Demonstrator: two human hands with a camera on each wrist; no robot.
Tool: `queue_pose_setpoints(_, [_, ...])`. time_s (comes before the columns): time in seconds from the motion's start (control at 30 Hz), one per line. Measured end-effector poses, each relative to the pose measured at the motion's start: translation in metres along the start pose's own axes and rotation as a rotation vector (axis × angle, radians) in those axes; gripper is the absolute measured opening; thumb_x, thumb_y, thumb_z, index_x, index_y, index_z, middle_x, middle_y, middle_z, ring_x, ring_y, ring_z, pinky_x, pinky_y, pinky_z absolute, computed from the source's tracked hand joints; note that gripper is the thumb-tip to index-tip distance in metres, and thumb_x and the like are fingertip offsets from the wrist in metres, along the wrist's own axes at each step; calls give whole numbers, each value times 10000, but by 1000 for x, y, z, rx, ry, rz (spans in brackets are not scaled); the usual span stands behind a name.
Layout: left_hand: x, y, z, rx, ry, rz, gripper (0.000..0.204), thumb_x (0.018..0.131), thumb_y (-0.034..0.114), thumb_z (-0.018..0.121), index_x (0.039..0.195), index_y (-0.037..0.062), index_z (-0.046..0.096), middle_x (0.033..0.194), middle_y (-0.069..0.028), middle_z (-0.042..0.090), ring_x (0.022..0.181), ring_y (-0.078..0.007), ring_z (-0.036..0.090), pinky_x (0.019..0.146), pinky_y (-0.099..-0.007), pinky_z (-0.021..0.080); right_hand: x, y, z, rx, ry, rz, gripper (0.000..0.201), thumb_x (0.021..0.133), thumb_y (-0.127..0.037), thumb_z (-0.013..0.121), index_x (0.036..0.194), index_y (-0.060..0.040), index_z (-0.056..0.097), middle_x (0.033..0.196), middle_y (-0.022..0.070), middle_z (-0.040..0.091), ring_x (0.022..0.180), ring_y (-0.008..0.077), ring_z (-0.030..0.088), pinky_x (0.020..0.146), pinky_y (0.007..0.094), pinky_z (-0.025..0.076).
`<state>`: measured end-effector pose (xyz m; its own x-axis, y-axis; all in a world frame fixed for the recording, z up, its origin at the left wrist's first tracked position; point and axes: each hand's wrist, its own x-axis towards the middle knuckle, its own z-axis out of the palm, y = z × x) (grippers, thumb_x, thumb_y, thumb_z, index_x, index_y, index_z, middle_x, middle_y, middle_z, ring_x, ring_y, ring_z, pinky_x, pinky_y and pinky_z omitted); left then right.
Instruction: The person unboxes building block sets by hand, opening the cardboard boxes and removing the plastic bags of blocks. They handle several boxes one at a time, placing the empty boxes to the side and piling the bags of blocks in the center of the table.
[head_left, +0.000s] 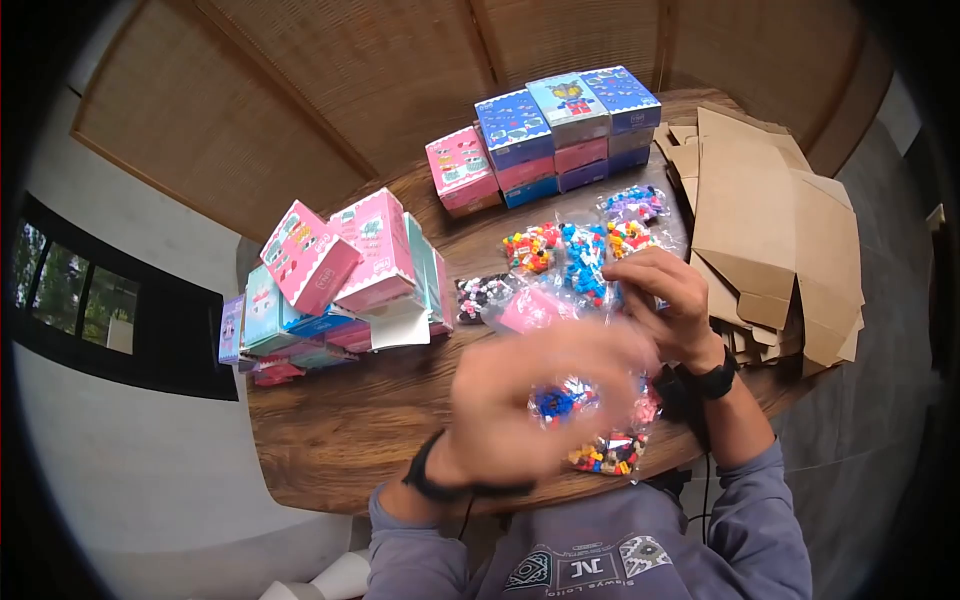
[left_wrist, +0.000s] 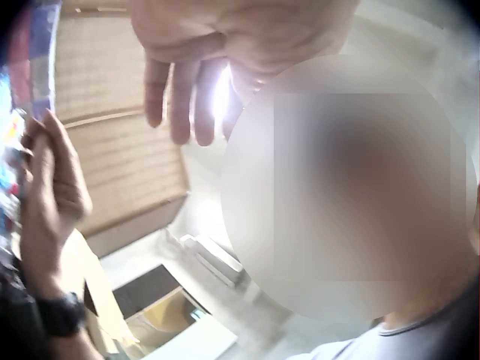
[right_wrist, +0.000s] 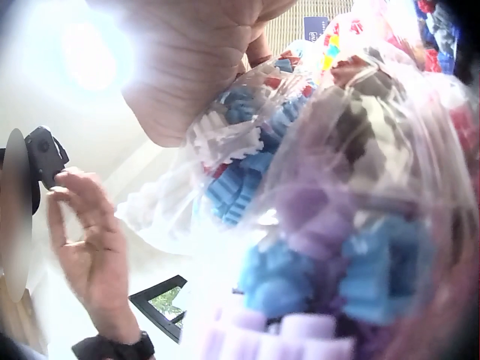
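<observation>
Small clear bags of toy blocks lie on the brown wooden surface (head_left: pixel 310 435), in front of the person. One bag of bright blue blocks (head_left: pixel 583 262) sits in the middle of the bunch. Near it are a bag of red and yellow blocks (head_left: pixel 531 248), a bag of purple blocks (head_left: pixel 634 203), a bag of black, white and pink blocks (head_left: pixel 485 297) and a shiny pink bag (head_left: pixel 537 310). The plastic is crinkly, and the blocks show through.

The right hand (head_left: pixel 668 300) is by the bags with its fingers bent; I cannot tell if it grips one. The left hand (head_left: pixel 510 385) is blurry over the near bags, fingers loose and apart, holding nothing.

Behind the bags is a back pile of boxes (head_left: pixel 515 118), pink and blue. One box (head_left: pixel 568 103) has a blocky toy figure on it. More pink and green boxes (head_left: pixel 372 235) are piled at the left. Their words are too small to read. Flat brown cardboard (head_left: pixel 745 210) lies at the right. The purple-gray shirt (head_left: pixel 590 510) has white letters, too fuzzy to read surely.
</observation>
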<state>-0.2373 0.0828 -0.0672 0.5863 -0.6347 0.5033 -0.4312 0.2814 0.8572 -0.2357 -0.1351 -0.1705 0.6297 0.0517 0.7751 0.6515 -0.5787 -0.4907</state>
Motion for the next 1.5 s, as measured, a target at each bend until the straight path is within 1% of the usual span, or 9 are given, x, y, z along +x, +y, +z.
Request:
queue_pose_setpoints(0.07, [2,-54,-9,177,160,-52,119,852,-1,683,970,-21,691,1055,-134,698,1030,-220,657,935,-343,490,-1,-1,1,14,3,16,307,744,97,672,1018,-35,710,875,109,687,764,250,660,651,337,527])
queue_pose_setpoints(0.3, [-14,-143,-39,-73,351,-375,153,937,55,624,1059,-18,680,1056,-83,703,1009,-135,643,933,-287,491,1,-3,-3,58,-55,130,263,776,85,677,1009,-30,716,885,112,694,761,241,670,655,327,529])
queue_pose_setpoints(0.47, [-19,-154,-51,-157,350,-405,191,960,76,597,1109,-28,656,1085,-94,694,986,-118,637,881,-258,505,12,-8,-10,-1,-140,145,269,781,74,684,1024,-37,718,929,125,702,808,252,684,684,330,537])
queue_pose_setpoints(0.67, [-26,-166,-51,-284,355,-320,185,934,6,596,1105,-40,650,1110,-123,692,1051,-167,644,953,-304,500,62,-22,-24,-154,-232,43,314,776,13,726,1084,-40,692,1020,140,686,945,291,663,818,372,532])
queue_pose_setpoints(0.87, [-31,-174,-54,-372,289,-299,229,918,-8,603,1142,-42,634,1162,-131,671,1087,-172,631,975,-315,492,130,10,10,-334,-392,-98,618,742,-115,760,1316,-69,535,1303,156,563,1166,339,544,989,427,467])
queue_pose_setpoints(1.0, [-34,-177,-55,-391,245,-268,267,902,-28,615,1169,-43,615,1188,-136,656,1111,-181,620,1000,-319,480,153,52,49,-478,-453,-188,766,682,-146,794,1378,-94,476,1351,139,526,1205,335,514,963,435,475])
queue_pose_setpoints(1.13, [-36,-180,-56,-444,218,-240,298,888,-51,622,1185,-44,604,1232,-147,629,1168,-195,590,1049,-325,444,153,73,84,-625,-479,-147,859,647,-192,833,1411,-142,443,1408,92,485,1258,306,486,916,479,483])
queue_pose_setpoints(1.27, [-36,-182,-56,-453,196,-206,303,882,-58,624,1184,-44,603,1256,-151,615,1214,-200,560,1081,-335,413,145,88,100,-921,-520,-180,718,761,-130,729,1418,-145,441,1380,84,502,1182,282,516,880,444,468])
queue_pose_setpoints(1.5, [-36,-182,-57,-464,195,-195,329,875,-54,630,1201,-37,591,1251,-158,622,1209,-209,571,1072,-353,425,137,87,95,-942,-446,-324,591,786,-41,612,1364,-94,501,1261,91,569,1101,278,545,840,409,458])
